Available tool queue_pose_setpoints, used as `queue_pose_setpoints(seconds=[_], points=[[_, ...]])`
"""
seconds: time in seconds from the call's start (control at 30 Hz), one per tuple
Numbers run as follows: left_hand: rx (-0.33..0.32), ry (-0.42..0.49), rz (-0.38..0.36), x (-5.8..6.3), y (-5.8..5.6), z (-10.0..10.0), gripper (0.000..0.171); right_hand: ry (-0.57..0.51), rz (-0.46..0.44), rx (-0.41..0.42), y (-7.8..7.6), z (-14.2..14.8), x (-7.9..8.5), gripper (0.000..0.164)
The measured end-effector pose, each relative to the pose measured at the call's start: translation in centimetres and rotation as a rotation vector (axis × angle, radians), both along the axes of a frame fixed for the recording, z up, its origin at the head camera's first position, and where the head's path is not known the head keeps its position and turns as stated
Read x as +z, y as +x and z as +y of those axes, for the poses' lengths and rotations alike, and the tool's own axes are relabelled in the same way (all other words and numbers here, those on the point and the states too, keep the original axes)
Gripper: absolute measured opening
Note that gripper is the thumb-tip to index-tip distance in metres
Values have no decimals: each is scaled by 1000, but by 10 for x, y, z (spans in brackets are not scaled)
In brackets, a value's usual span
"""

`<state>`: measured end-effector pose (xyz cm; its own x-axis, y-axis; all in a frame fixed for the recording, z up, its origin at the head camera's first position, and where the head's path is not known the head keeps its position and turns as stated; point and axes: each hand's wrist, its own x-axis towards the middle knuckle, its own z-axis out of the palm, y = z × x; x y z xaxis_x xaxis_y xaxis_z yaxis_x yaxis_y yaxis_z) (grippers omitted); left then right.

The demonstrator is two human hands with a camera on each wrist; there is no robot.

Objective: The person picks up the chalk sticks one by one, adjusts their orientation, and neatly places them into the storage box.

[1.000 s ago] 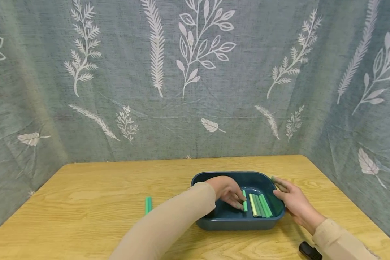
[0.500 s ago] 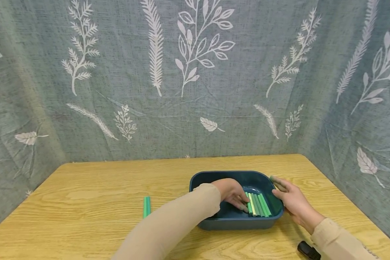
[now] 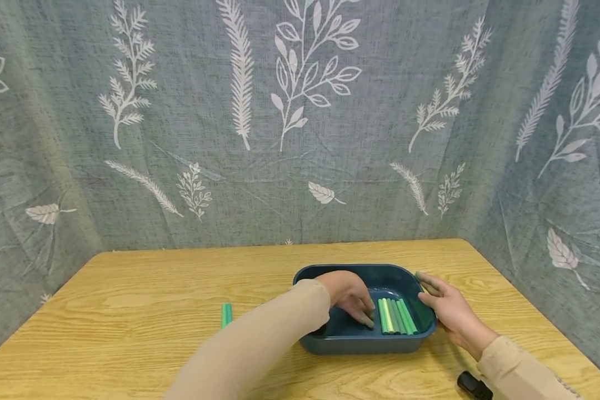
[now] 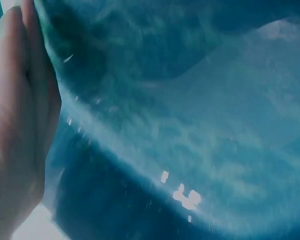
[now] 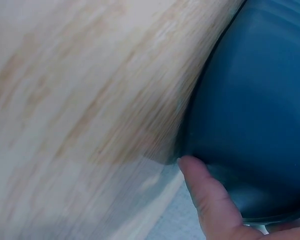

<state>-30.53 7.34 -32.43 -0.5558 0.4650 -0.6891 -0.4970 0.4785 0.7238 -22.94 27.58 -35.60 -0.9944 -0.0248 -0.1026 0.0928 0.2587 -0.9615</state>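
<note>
A dark blue rectangular tub stands on the wooden table, right of centre. Several slim chalk-like sticks, green apart from one pale yellow, lie side by side at its right end. My left hand is lowered into the tub just left of this row, fingers pointing down and holding nothing. Greenish smudges mark its fingertips. In the left wrist view its straight fingers show beside the glossy tub surface. My right hand rests against the tub's right end, fingers extended along the rim. The right wrist view shows the thumb touching the tub.
Two more green sticks lie on the wooden table to the left, partly hidden by the left sleeve. A small black object lies near the right forearm. A patterned grey-green curtain hangs behind the table.
My left hand set a green stick at the left end of the row, let go of it and drew back leftward. The right hand stays at the tub's end.
</note>
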Motion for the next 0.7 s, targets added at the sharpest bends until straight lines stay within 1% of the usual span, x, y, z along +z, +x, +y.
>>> queue_pose_setpoints(seconds=[0.07, 0.17, 0.27, 0.33, 0.4, 0.53, 0.63, 0.7], points=[[-5, -4, 76, 6, 1, -7, 35, -2, -4, 2, 0, -2, 0, 55], [0, 53, 185, 15, 4, -16, 34, -3, -11, -2, 0, -3, 0, 55], [4, 134, 246, 24, 5, -24, 37, -2, -12, -8, 0, -3, 1, 55], [7, 161, 278, 28, 5, -30, 39, -1, -9, -5, 0, -3, 1, 55], [17, 178, 291, 33, 4, -36, 40, -2, -8, -1, -1, -3, 1, 54], [71, 218, 277, 39, 3, -51, 42, -9, -12, 3, -2, -3, 0, 54], [113, 260, 272, 40, 3, -67, 44, -4, -16, 1, -2, -4, 0, 54], [126, 279, 271, 39, 5, -79, 45, 0, -19, 3, -3, -4, 0, 54]])
